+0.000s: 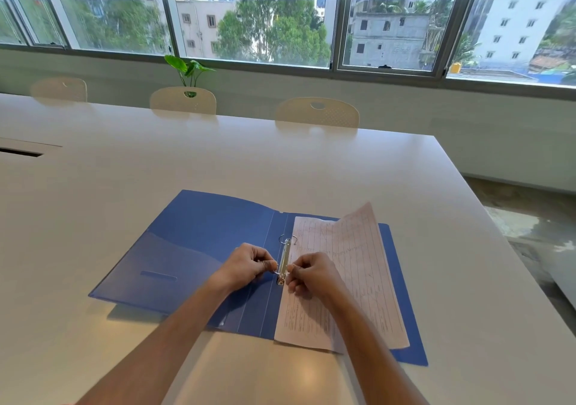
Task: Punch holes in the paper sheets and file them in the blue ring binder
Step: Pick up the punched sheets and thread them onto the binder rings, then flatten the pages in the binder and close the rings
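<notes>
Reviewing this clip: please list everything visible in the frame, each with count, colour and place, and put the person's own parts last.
Blue plastic ring binder: 1, blue, lying open on the table, near centre.
Metal ring mechanism: 1, silver, along the binder's spine; the far ring looks shut.
Printed paper sheets: at least two, white, on the binder's right half; the top sheet's far corner lifts.
White table: 1, white, fills the foreground.
Cream chairs: 3, cream, along the table's far side.
Green leafy plant: 1, green, behind the middle chair.
Windows: a row, grey frames, back wall.
Left hand: 1, pinching at the near ring.
Right hand: 1, pinching at the near ring, over the paper.
</notes>
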{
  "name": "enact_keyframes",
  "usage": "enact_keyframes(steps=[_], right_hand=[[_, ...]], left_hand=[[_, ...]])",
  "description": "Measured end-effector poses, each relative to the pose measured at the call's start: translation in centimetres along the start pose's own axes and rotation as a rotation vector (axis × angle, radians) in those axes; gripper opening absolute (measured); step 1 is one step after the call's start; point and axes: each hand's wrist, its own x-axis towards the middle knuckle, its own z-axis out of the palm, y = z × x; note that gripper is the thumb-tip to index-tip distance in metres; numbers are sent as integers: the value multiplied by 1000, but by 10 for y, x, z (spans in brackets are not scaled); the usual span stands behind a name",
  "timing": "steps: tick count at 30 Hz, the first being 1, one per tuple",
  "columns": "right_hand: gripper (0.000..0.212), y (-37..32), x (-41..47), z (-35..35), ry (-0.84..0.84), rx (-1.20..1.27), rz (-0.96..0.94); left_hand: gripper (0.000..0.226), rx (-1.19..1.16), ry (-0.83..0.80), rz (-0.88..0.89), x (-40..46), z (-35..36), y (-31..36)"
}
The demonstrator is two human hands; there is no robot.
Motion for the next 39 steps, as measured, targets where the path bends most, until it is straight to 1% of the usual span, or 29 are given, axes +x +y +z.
enact_keyframes(steps=[5, 12, 20, 24, 27, 33, 35, 38, 39], right_hand=[[23, -6, 5, 0, -76, 52, 46], [18, -3, 6, -1, -88, 58, 16], [19, 3, 0, 0, -35, 68, -55], [15, 3, -3, -3, -3, 16, -72], [11, 6, -4, -8, 92, -120, -112], [19, 4, -18, -34, 397, -455, -268], [20, 6, -26, -47, 480, -552, -310], [25, 9, -35, -65, 646, -669, -326], [28, 10, -37, -71, 705, -707, -318]], left_hand=[[13, 45, -19, 14, 1, 2, 3], [13, -1, 5, 45, 0, 3, -4], [14, -15, 14, 50, -2, 5, -5], [14, 0, 31, 61, -5, 7, -6], [13, 2, 52, 57, -6, 7, -7], [10, -51, 85, 52, -9, 7, -2], [9, -48, 170, 80, -13, 10, 4], [8, 108, 387, 185, -16, 18, 18], [7, 138, 429, 223, -17, 22, 24]])
